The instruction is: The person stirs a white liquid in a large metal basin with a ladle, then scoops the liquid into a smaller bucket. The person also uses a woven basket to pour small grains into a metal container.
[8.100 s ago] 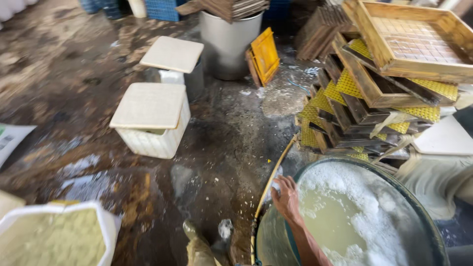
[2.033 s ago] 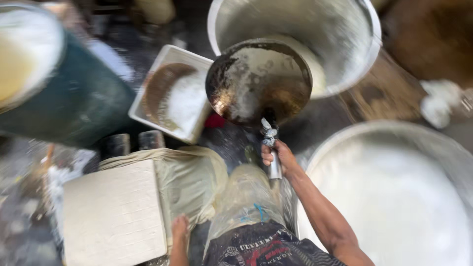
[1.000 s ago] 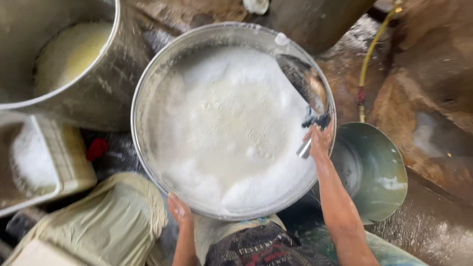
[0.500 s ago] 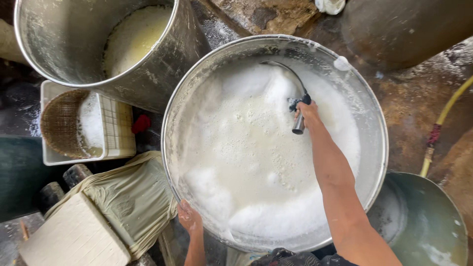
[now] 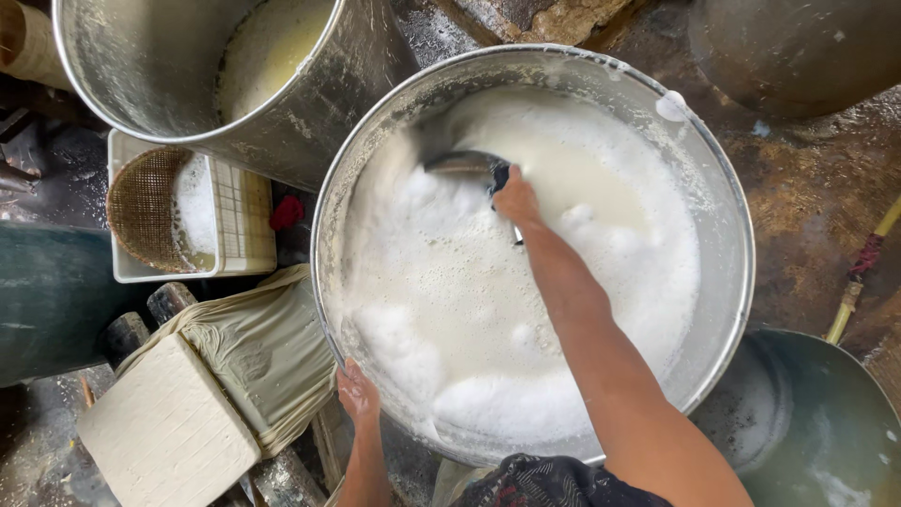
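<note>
A large steel vat point(image 5: 741, 282) full of white foamy liquid point(image 5: 469, 310) fills the middle of the view. My right hand point(image 5: 515, 199) reaches across it and grips the handle of a metal ladle point(image 5: 462, 164), whose bowl is dipped into the foam near the far left side. A patch of smooth cream liquid shows beside the ladle. My left hand point(image 5: 358, 394) rests on the vat's near rim, fingers curled over the edge.
A second tall steel pot point(image 5: 150, 75) with yellowish liquid stands at upper left. Below it sits a white crate point(image 5: 246, 225) holding a woven basket point(image 5: 141, 207). A cloth-wrapped press with a white block point(image 5: 164, 432) lies lower left. A dark green tub point(image 5: 817, 422) is lower right.
My right hand has swept the ladle leftward through the foam, pushing it aside and baring smooth liquid. The view has shifted slightly. My left hand stays on the rim.
</note>
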